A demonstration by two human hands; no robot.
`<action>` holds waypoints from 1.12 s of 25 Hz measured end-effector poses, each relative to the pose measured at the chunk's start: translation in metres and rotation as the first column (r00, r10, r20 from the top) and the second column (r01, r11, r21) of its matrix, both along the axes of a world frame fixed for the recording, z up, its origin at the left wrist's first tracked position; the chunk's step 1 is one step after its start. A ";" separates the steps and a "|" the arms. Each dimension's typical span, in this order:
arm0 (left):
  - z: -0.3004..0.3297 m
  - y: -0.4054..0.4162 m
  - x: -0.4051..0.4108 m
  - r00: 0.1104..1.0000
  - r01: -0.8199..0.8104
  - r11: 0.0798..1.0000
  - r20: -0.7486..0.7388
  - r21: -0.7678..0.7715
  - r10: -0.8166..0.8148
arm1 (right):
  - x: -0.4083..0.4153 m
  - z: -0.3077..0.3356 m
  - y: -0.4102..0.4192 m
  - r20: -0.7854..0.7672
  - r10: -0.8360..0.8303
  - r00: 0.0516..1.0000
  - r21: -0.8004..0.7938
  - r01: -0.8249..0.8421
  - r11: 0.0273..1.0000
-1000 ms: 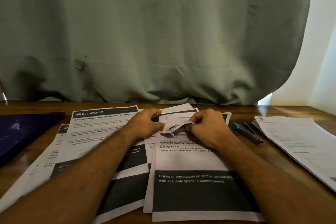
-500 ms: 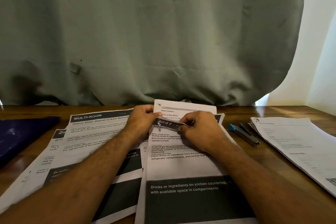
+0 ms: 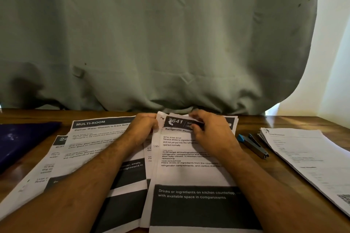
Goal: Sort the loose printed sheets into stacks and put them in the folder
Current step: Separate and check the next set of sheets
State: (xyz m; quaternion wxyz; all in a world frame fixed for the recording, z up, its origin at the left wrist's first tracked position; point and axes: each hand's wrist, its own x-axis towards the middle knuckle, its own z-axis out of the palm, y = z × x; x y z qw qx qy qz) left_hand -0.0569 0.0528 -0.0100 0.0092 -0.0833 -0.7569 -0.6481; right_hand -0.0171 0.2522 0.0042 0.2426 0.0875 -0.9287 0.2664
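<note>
**Top edge of refrigerator sheet worked at 12 o'clock**

Left hand (image 3: 144, 126) pinches the white printed refrigerator sheet (image 3: 189, 174) at its upper-left corner; right hand (image 3: 208, 128) grips the header, probably to flatten it for stacking. Dark blue folder (image 3: 22, 142) lies at 9 o'clock, unused.

Two bare forearms reach forward, converging at the far end. The left hand (image 3: 142, 127) is curled, fingers pinching at its fingertips; the right hand (image 3: 209, 130) arches with knuckles up (fingers bent downward), its thumb tucked toward the left.
</note>
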 end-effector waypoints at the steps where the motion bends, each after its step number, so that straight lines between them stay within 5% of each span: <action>1: 0.000 -0.002 -0.001 0.999 -0.023 0.999 -0.030 -0.028 0.023 | 0.000 0.001 0.000 0.031 -0.016 0.999 0.010 0.016 1.000; 4: 0.003 -0.009 -0.005 0.963 -0.252 0.926 -0.164 -0.280 0.212 | 0.003 0.000 0.000 0.108 -0.025 0.994 0.007 0.024 1.000; 7: -0.002 -0.013 -0.006 0.953 -0.297 0.601 -0.193 -0.742 0.234 | 0.006 -0.002 -0.001 0.136 0.015 0.991 -0.018 -0.013 1.000; 9: -0.007 -0.010 -0.006 0.967 -0.228 0.453 -0.147 -0.862 0.206 | 0.008 -0.003 -0.002 0.165 0.029 0.986 -0.025 -0.025 0.999; 16: -0.005 0.001 -0.007 0.888 -0.446 0.722 -0.365 -0.529 0.281 | 0.008 -0.001 -0.001 0.154 0.019 0.988 -0.041 -0.013 0.999; 22: -0.005 0.001 -0.003 0.839 -0.455 0.864 -0.427 -0.214 0.337 | 0.008 -0.003 -0.001 0.101 0.029 0.994 -0.048 -0.025 0.999; 28: -0.004 0.002 -0.005 0.952 -0.250 0.959 -0.149 0.133 0.269 | 0.006 -0.006 -0.003 0.046 0.025 0.999 -0.007 -0.025 1.000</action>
